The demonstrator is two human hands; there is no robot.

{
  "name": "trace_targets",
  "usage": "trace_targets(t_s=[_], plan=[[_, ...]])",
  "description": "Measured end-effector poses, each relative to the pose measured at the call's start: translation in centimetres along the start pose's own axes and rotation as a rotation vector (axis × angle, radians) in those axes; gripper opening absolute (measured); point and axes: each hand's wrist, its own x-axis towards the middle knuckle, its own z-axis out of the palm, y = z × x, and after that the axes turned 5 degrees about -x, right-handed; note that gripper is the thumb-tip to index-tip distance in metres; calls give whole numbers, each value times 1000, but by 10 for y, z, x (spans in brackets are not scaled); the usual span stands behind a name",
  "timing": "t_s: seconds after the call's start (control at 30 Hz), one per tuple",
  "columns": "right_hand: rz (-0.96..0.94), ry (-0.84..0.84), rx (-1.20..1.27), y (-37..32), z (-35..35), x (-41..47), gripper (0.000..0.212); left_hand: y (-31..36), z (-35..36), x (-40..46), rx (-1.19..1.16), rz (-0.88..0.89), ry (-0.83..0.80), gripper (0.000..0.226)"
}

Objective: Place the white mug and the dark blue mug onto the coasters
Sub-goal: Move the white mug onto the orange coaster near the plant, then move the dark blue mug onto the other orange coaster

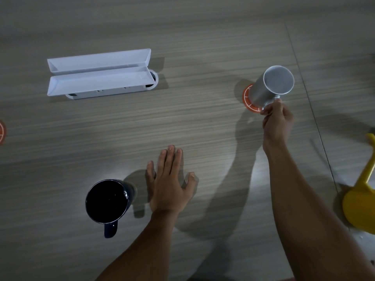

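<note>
The white mug (269, 86) stands on an orange coaster (247, 98) at the right of the wooden table. My right hand (277, 120) is closed around its handle on the near side. The dark blue mug (108, 201) stands upright on the bare table at the near left, its handle pointing toward me. My left hand (170, 183) lies flat, palm down and fingers spread, just right of the dark blue mug and apart from it. A second orange coaster (2, 131) shows partly at the left edge of the view.
A white open flip-lid cable box (99, 74) is set in the table at the far left. A yellow plastic object (363, 199) lies at the right edge. A seam in the tabletop (310, 98) runs diagonally on the right.
</note>
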Motion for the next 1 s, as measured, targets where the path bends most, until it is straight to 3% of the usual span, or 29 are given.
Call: trace_targets(t_s=[0.3,0.43,0.6,1.0], plan=[[26,74,-60,-1,-10,-14,12,-2,2,0,1,9,-2,75],[69,116,-142,-3,-17,-42,10,-3,-2,-1,-5,26,-26,75],[59,-80,-171,-3,-30,-102,23,-9,-8,-7,-55,85,-64,70],[-11,-383,-327,22,-19,-242,23,-97,-20,-112,-57,319,-95,63]])
